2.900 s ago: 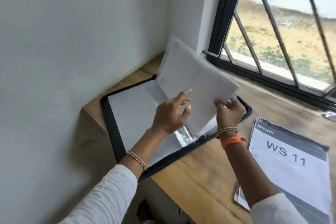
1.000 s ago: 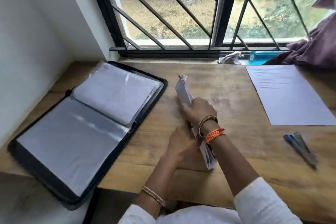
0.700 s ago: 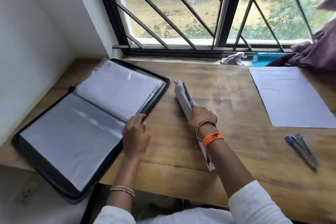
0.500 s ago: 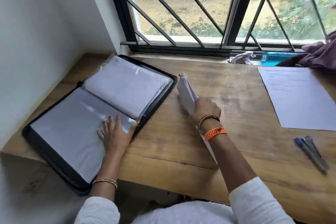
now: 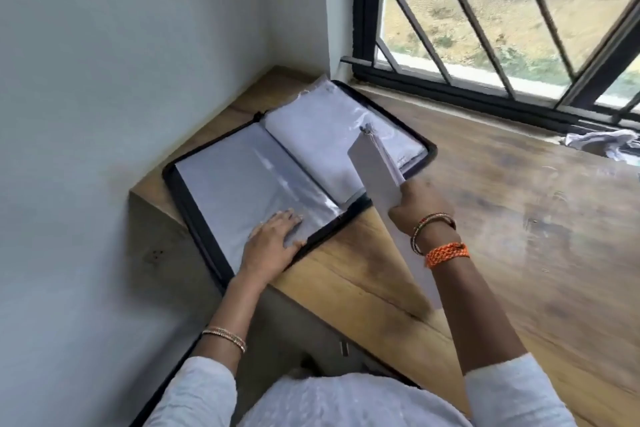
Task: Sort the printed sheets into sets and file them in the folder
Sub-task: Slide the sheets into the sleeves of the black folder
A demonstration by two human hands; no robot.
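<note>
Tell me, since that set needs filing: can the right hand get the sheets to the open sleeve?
Probably yes: right hand holds the sheets right over the folder; nothing between.

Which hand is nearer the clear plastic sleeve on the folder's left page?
Left. The left hand rests flat on the plastic sleeve of the open folder. The right hand is off to the right, holding the set of sheets above the folder's edge.

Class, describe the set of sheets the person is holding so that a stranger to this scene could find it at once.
Start at the barred window, then drop to the wooden desk below it, where a black folder lies open in the corner. Just above the folder's right edge, the right hand grips a set of sheets: the only paper raised edge-on, not lying flat.
</note>
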